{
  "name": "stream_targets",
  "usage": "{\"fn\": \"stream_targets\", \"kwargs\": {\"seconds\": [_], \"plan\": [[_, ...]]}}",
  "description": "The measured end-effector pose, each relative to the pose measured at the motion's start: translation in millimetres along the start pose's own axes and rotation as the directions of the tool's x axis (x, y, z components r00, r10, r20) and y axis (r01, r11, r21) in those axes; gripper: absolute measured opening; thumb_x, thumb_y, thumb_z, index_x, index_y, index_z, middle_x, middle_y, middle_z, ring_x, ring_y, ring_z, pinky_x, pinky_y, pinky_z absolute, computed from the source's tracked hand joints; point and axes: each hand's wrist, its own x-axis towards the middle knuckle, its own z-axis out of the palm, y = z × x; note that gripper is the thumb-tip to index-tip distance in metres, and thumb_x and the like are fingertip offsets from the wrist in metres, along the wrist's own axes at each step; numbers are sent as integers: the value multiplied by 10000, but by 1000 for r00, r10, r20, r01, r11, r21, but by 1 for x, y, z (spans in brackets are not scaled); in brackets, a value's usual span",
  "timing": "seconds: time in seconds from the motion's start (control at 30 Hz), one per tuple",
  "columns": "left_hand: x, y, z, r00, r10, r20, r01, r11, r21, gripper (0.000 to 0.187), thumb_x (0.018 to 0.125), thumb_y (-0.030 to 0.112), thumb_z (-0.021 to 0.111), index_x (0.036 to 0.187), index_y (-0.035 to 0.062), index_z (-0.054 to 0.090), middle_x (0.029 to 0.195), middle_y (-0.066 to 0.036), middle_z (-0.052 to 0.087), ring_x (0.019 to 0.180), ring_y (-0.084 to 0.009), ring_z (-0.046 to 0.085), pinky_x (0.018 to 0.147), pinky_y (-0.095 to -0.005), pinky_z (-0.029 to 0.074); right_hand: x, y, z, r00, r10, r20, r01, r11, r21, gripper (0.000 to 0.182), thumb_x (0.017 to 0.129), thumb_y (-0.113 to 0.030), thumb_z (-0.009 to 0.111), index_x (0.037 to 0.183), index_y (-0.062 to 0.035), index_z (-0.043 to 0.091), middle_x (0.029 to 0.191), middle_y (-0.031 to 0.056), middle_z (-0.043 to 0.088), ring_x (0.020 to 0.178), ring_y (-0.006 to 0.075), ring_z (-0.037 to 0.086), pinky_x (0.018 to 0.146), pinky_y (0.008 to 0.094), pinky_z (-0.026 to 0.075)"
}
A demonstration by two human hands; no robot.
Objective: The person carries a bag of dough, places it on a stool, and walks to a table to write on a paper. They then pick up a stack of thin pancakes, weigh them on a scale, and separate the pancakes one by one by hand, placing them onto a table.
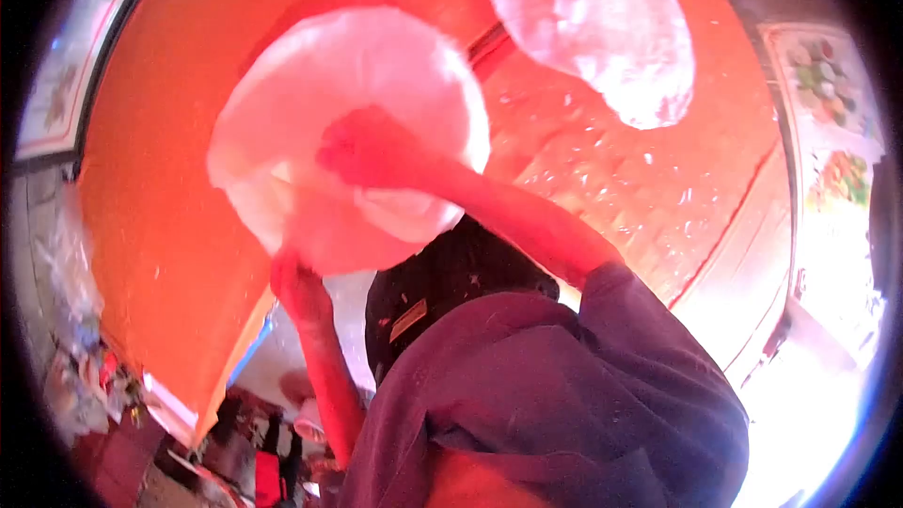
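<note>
The left hand [301, 288] is gripping the lower left edge of a pale round sheet [376, 56], while the right hand [365, 146] is reaching over the middle of it with the fingers bent, though blur is hiding whether they are pinching it or only pressing on it. The round sheet is spreading out over the orange table [169, 160], and more pale sheets [632, 38] are lying at the table's far right, overlapping each other beside a patch of shiny specks [602, 193].

Right hand [362, 146] reaches inward — left hand [299, 284] nearer.
</note>
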Motion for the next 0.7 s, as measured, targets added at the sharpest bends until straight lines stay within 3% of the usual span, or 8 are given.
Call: {"fn": "stream_targets", "kwargs": {"seconds": [0.07, 0.13, 0.23, 0.43, 0.47, 0.53, 0.63, 0.7], "plan": [[-4, 11, 9, 995, -100, 32, 104, 971, -217, 145, 932, 121, 503, 793, 81, 524, 762, 12, 503, 693, -90, 461, 604, -255, 375, -8, 44, -54, 971, 184, -155, -87, 870, 486, 170, 773, -218, 652, 754, -54, 691, 705, 89, 653, 669, 218, 633, 603, 353, 524], [-5, 10, 9, 998, -58, 38, 60, 996, -69, 137, 933, 123, 494, 805, 84, 521, 760, 8, 502, 689, -92, 459, 605, -257, 376, -20, 72, -130, 877, 464, -127, -199, 589, 783, 171, 818, -228, 690, 838, -58, 702, 743, 10, 646, 648, 115, 610, 540, 268, 513], [-7, 15, 16, 995, -73, 72, 79, 993, -91, 117, 934, 121, 480, 839, 80, 534, 767, 3, 511, 696, -96, 467, 619, -261, 389, -66, 61, -275, 732, 608, -307, -403, 750, 525, 177, 882, -246, 606, 926, -95, 687, 776, 12, 635, 732, 146, 605, 633, 260, 494], [-5, 23, 27, 975, -199, 102, 217, 951, -219, 115, 928, 116, 466, 905, 56, 561, 823, -18, 563, 728, -116, 514, 665, -286, 446, -230, 195, -443, 461, 627, -628, -437, 776, 454, 407, 837, -358, 666, 1056, -15, 672, 908, 61, 684, 903, 158, 645, 817, 298, 514], [-6, 28, 31, 975, -207, 79, 220, 949, -225, 114, 928, 117, 467, 903, 54, 559, 828, -22, 567, 730, -121, 519, 667, -292, 455, -239, 198, -441, 311, 577, -756, -712, 668, 217, 425, 838, -371, 664, 1070, -15, 669, 921, 68, 683, 903, 167, 645, 820, 299, 512], [-11, 40, 43, 983, -176, 59, 185, 951, -247, 94, 924, 106, 482, 891, 49, 550, 834, -33, 570, 722, -131, 526, 666, -308, 476, -252, 206, -434, 147, 274, -950, -988, 82, -129, 461, 839, -398, 660, 1098, -17, 662, 945, 83, 683, 902, 186, 644, 825, 301, 508], [-10, 51, 55, 988, -113, 102, 131, 971, -198, 65, 917, 85, 503, 875, 46, 534, 846, -51, 577, 713, -148, 540, 654, -320, 498, -217, 218, -339, 427, 302, -852, -706, 700, -106, 457, 836, -400, 647, 1051, 3, 658, 944, 114, 676, 897, 242, 641, 827, 340, 501], [-7, 55, 65, 985, -91, 146, 110, 986, -128, 62, 917, 77, 514, 865, 44, 521, 860, -62, 583, 721, -152, 552, 646, -316, 503, -155, 157, -246, 630, 435, -643, -536, 843, 45, 474, 832, -413, 633, 1046, 10, 649, 949, 138, 668, 895, 273, 635, 830, 368, 493]]}}
